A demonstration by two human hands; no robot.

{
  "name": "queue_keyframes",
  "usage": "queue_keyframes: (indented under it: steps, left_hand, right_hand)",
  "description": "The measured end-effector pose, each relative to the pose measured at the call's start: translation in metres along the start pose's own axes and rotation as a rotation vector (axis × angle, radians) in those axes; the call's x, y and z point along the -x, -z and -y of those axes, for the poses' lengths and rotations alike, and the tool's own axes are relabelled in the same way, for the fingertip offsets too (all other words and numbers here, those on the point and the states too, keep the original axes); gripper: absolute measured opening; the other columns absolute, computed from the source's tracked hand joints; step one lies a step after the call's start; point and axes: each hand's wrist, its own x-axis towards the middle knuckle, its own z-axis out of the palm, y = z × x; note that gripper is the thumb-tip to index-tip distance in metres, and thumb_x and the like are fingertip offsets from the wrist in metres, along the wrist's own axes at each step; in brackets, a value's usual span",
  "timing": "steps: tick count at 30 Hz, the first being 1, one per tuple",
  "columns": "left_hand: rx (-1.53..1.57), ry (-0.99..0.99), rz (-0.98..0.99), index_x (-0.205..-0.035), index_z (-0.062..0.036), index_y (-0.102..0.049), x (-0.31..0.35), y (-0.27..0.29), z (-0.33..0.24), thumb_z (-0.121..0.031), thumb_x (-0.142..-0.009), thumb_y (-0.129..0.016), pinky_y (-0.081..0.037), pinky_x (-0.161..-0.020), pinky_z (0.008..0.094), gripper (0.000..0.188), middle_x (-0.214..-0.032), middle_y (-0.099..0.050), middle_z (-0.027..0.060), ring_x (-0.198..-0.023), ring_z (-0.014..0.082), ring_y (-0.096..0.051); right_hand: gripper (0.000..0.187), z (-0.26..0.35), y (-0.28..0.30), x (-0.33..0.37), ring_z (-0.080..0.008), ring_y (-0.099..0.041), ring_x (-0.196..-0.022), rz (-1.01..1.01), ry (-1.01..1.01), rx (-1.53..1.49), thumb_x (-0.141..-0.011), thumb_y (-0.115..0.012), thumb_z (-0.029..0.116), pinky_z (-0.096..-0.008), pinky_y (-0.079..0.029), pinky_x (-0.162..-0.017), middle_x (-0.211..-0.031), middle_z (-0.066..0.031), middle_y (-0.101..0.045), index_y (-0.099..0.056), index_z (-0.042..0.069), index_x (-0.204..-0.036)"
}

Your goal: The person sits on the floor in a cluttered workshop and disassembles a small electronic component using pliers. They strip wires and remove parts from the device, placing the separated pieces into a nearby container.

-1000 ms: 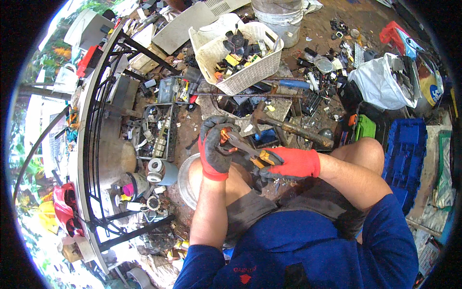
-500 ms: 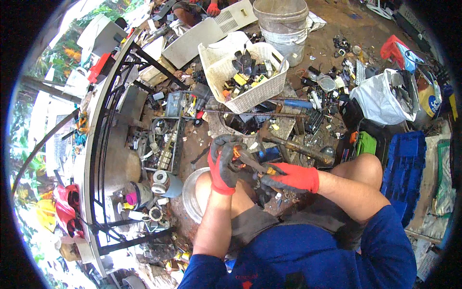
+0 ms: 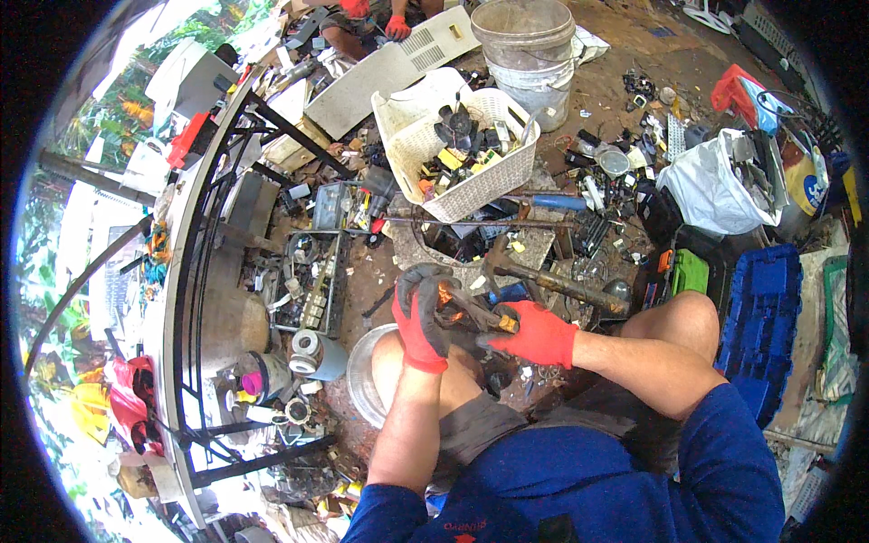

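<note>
My left hand (image 3: 422,317), in a red and grey glove, is closed around a small dark part with copper-coloured windings (image 3: 445,295). From the right, my right hand (image 3: 534,333), gloved alike, grips a tool with a yellow-orange handle (image 3: 509,322). Its greyish metal end reaches the copper-wound part; the exact kind of tool is hard to make out. Both hands are above my lap, close together. Just beyond them lies a hammer (image 3: 566,288) with a worn handle.
A white plastic basket (image 3: 480,185) of small parts stands ahead, with a dirty bucket (image 3: 520,27) behind it. Left are a parts crate (image 3: 337,281) and a metal-framed table (image 3: 186,271). A blue plastic lid (image 3: 756,330) lies right. Another person's red-gloved hand (image 3: 398,27) shows at the top.
My right hand has shifted slightly left and down along the tool, staying close to the copper-wound part. My left hand keeps its hold. The other person's hands have moved a little.
</note>
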Motion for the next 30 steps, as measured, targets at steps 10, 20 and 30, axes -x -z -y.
queue_keyframes:
  steps: [10,20,30]
  left_hand:
    - [-0.400,-0.099,-0.054,-0.107,0.0005,-0.059,0.008,-0.001,-0.009,-0.008,-0.091,-0.059,-0.050,-0.082,0.0322,0.019,-0.100,-0.064,0.0106,-0.091,0.0198,-0.061]
    - [0.738,0.260,0.286,-0.110,-0.0018,-0.059,0.003,0.007,-0.001,-0.037,-0.085,-0.065,-0.053,-0.080,0.0447,0.043,-0.103,-0.063,0.0212,-0.092,0.0354,-0.063]
    - [0.190,0.092,0.005,-0.109,-0.0015,-0.058,-0.002,0.012,0.009,-0.030,-0.092,-0.058,-0.053,-0.081,0.0402,0.033,-0.105,-0.065,0.0157,-0.092,0.0282,-0.065]
  right_hand:
    - [0.064,-0.005,0.010,-0.006,-0.0405,-0.065,-0.103,-0.109,0.083,0.261,-0.083,-0.070,0.043,-0.0451,-0.051,-0.089,-0.110,-0.0286,-0.066,-0.056,-0.001,-0.128]
    - [0.031,-0.014,-0.002,0.015,-0.0154,-0.067,-0.083,0.451,0.135,-0.496,-0.089,-0.069,0.028,-0.0303,-0.055,-0.075,-0.103,-0.0084,-0.069,-0.068,0.005,-0.111]
    - [0.040,-0.007,0.021,0.006,-0.0266,-0.065,-0.103,0.232,0.597,-0.103,-0.089,-0.066,0.021,-0.0414,-0.050,-0.093,-0.115,-0.0138,-0.065,-0.059,0.005,-0.125]
